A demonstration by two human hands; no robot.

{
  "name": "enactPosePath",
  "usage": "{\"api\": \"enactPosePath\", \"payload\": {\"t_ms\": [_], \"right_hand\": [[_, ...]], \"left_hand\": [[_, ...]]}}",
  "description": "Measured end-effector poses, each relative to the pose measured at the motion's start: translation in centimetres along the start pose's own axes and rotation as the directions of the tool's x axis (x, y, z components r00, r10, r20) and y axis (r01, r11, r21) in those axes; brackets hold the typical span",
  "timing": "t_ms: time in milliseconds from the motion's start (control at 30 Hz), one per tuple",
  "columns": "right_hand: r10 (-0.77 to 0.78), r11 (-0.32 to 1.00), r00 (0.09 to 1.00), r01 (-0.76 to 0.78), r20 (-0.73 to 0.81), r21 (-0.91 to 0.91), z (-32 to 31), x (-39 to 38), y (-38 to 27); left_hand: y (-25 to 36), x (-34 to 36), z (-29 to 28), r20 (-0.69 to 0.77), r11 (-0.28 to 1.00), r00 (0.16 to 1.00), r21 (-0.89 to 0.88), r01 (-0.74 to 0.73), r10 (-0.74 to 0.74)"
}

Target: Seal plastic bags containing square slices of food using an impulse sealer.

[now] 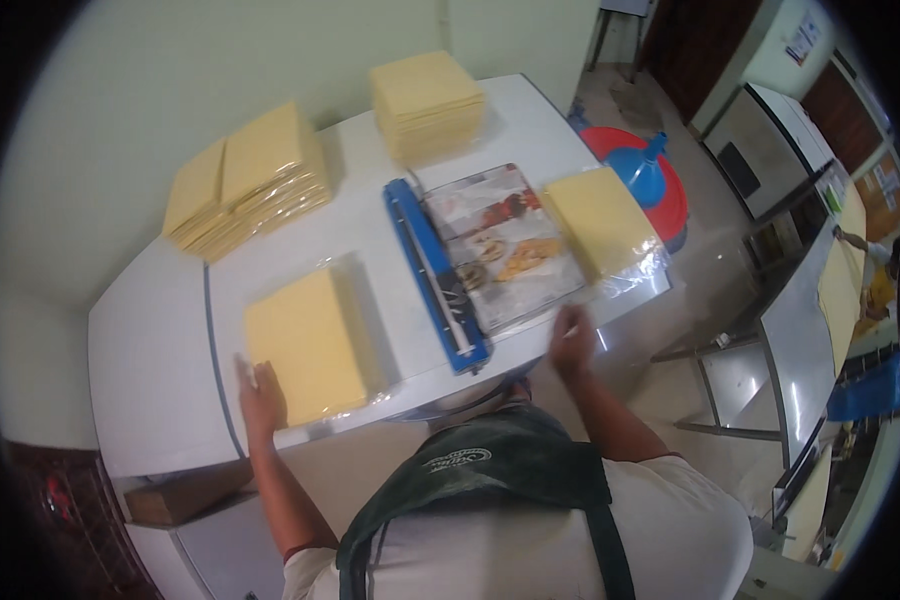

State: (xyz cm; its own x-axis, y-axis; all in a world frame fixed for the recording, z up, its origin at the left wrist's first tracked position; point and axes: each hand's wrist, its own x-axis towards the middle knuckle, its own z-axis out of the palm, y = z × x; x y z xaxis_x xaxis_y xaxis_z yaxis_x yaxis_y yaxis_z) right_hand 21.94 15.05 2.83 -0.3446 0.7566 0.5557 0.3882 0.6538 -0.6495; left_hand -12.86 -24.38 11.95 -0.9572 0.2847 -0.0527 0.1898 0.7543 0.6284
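Note:
My left hand (260,398) rests against the left side of a thick stack of pale yellow sheets in a clear plastic bag (310,345), its fingers stretched out along the edge. Close to the table's front edge, my right hand (572,342) is curled, slightly blurred, beside the lower corner of a flat board with food pictures (505,245). Whether it holds anything is hidden. Between the hands lies a long blue bag sealer (435,275). Another yellow stack in clear plastic (602,225) lies right of the board, its loose plastic end toward the table edge.
Bagged yellow stacks (255,175) and a tall yellow pile (428,105) stand along the back of the white table (160,350). Beyond its right edge are a red tub (670,212) and a blue funnel-shaped thing (640,172). Farther right, a person stands by a metal table (795,340).

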Motion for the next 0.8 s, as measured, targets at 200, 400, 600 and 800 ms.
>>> {"api": "enactPosePath", "payload": {"t_ms": [200,400,600,800], "right_hand": [[-0.071,0.918,0.997,0.073,0.018,-0.39,-5.7,7.5,8.8],[-0.273,0.915,0.96,0.278,0.058,-0.292,-5.8,7.0,13.8],[-0.38,0.907,0.92,0.391,0.095,-0.155,-6.4,10.2,12.2],[-0.431,0.902,0.877,0.423,-0.213,-0.084,-7.4,18.7,11.0]], "left_hand": [[13.2,-1.4,3.2,-0.298,0.839,0.935,-0.445,-0.314,0.192],[21.3,-0.6,13.4,-0.258,0.842,0.922,-0.391,-0.372,0.288],[14.5,3.7,22.6,-0.045,0.62,0.998,-0.782,-0.069,0.054],[16.6,4.7,28.1,0.109,0.395,0.993,-0.915,0.079,0.055]]}}
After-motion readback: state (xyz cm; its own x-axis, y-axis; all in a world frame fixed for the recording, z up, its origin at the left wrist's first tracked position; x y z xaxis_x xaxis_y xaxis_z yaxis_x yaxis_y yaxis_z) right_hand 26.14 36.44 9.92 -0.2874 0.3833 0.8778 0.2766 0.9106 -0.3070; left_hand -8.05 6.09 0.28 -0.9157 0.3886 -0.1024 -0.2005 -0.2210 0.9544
